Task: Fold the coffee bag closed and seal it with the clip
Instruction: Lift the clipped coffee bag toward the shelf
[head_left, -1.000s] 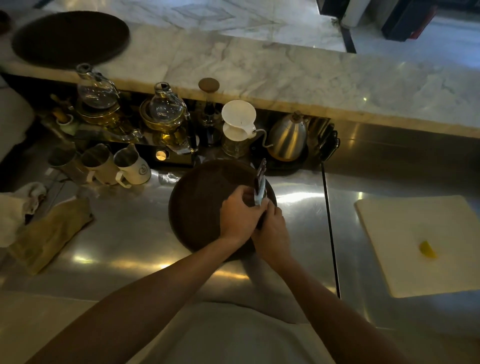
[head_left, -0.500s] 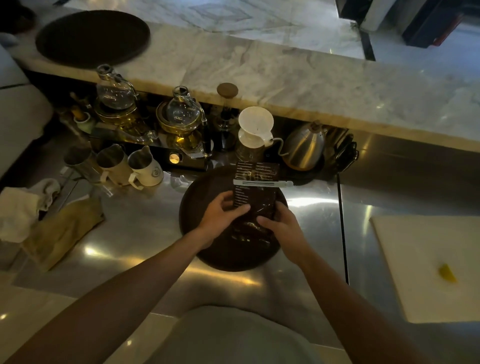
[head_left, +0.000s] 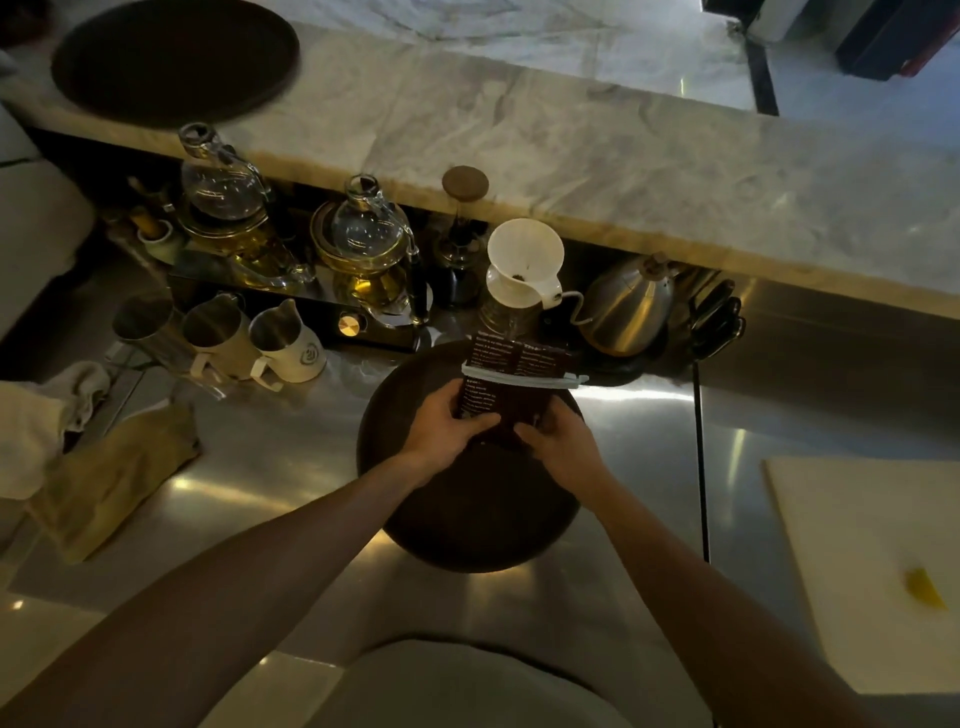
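A dark brown coffee bag (head_left: 511, 397) with white print lies flat, top pointing away from me, on a round dark wooden tray (head_left: 467, 519). A pale long clip (head_left: 524, 375) runs across the bag just below its top edge. My left hand (head_left: 447, 434) grips the bag's lower left side, thumb on its face. My right hand (head_left: 558, 449) holds the lower right side. The bag's bottom end is hidden under my fingers.
Behind the tray stand a white dripper on a glass server (head_left: 522, 270), a steel gooseneck kettle (head_left: 631, 306), glass pots (head_left: 366, 234) and several pitchers (head_left: 285, 345). Folded cloths (head_left: 111, 478) lie left, a white cutting board (head_left: 872, 566) right, a marble counter (head_left: 571, 156) beyond.
A second ago the bag stood edge-on between my hands. It has turned face up and come down flat on the tray, clip across its top; both hands now hold its lower sides.
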